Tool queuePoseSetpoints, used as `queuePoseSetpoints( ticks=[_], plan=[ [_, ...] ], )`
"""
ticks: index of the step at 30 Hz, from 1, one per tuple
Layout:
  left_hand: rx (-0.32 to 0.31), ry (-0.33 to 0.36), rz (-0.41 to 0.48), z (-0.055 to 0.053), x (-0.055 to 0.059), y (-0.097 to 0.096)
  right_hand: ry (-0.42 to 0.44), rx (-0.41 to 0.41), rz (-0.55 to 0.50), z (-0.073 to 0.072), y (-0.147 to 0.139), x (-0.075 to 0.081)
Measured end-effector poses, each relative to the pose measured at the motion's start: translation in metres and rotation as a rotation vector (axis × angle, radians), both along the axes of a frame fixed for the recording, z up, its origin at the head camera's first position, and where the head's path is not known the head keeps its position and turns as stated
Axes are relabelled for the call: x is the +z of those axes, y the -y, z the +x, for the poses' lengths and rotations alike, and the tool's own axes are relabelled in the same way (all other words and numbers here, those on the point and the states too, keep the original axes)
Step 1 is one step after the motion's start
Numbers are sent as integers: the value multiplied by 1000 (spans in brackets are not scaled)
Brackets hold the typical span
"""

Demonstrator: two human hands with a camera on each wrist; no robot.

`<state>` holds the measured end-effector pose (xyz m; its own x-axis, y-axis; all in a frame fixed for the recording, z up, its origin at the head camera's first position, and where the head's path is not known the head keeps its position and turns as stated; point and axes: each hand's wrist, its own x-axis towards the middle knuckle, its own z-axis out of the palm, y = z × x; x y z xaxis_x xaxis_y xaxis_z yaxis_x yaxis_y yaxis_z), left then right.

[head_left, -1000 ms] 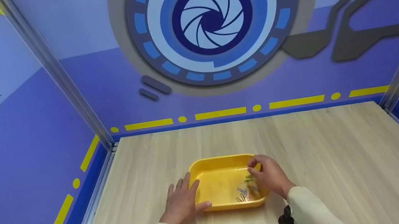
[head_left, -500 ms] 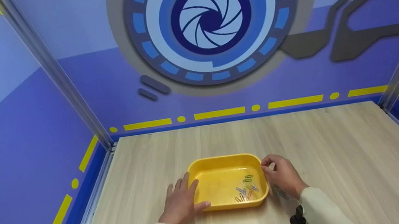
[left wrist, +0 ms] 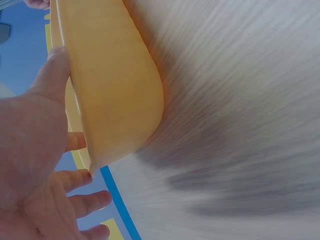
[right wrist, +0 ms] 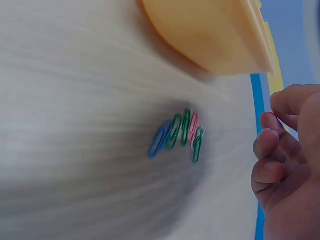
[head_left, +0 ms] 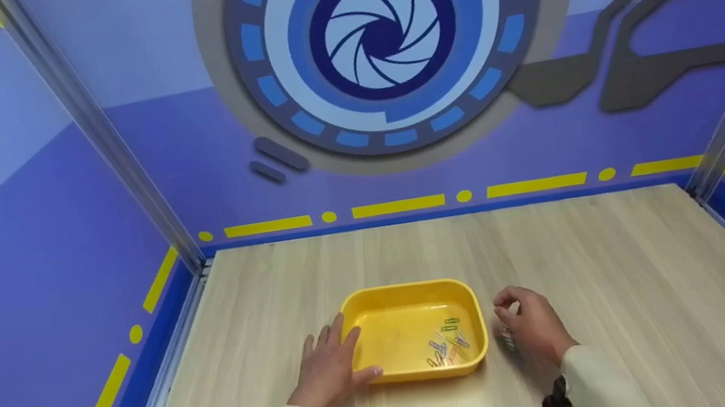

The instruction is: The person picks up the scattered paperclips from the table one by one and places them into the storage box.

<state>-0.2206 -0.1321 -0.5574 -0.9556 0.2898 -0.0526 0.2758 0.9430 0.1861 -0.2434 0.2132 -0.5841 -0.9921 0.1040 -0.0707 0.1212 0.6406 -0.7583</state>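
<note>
A yellow plastic tray [head_left: 399, 376] sits on the table, with several coloured paper clips [head_left: 448, 350] in its right part. My left hand [head_left: 329, 372] rests on the tray's left side, fingers spread and fairly straight, thumb over the front rim. Beside the tray on the right, my right hand [head_left: 536, 324] hovers above the table with loosely curled fingers. No object shows between its thumb and index finger. Beneath it, in the right wrist view, lie a blue paper clip [right wrist: 160, 139], a pink one [right wrist: 194, 127] and several green ones [right wrist: 186, 127], close together.
The light wooden table [head_left: 639, 279] extends around the tray on all sides. Purple-blue printed walls [head_left: 140, 163] with metal corner posts [head_left: 109, 139] enclose it at the back and sides.
From over the tray's right side, my right hand has moved out past the rim to the right, over the loose paper clips. The left hand and the tray stay in place.
</note>
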Motion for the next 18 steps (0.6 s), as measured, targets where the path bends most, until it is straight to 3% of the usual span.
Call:
queuePoseSetpoints(
  ticks=[18],
  plan=[
    [-6,-8,2,-1,-2,1,111,-43,29,4,-14,-14]
  ],
)
